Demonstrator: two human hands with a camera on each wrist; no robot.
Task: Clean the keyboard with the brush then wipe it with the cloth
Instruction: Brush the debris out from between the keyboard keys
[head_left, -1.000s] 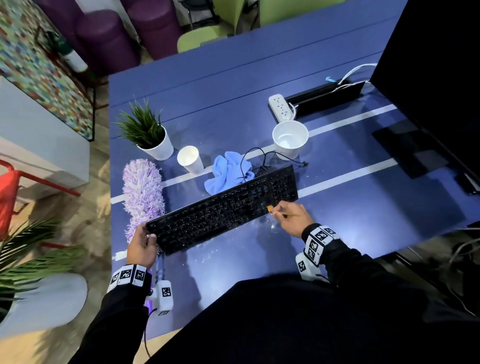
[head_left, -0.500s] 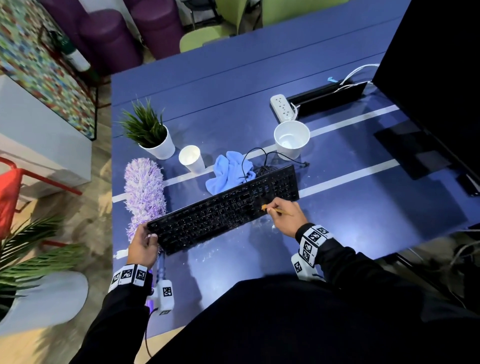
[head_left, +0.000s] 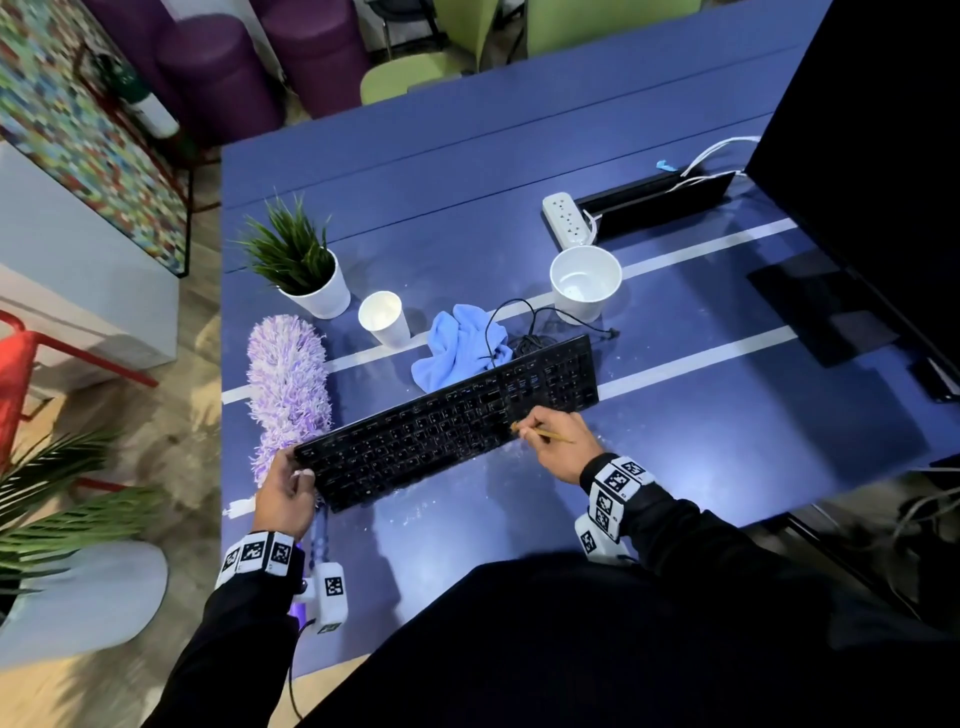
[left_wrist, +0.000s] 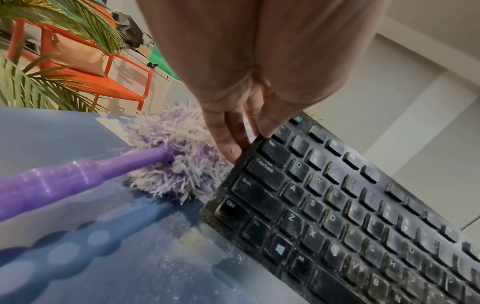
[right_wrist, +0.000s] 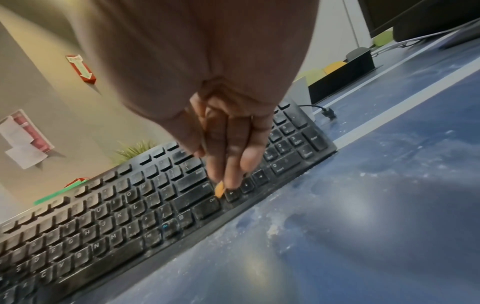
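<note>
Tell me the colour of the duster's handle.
Purple; the duster's handle shows best in the left wrist view.

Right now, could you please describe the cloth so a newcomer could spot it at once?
On the blue table, look just behind the black keyboard, between the small paper cup and the white bowl. The cloth is the crumpled light-blue heap, the only soft blue thing there.

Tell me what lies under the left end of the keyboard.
The purple duster runs under the keyboard there, its handle emerging on the near side. The left hand grips that end. The stretch directly beneath is covered.
</note>
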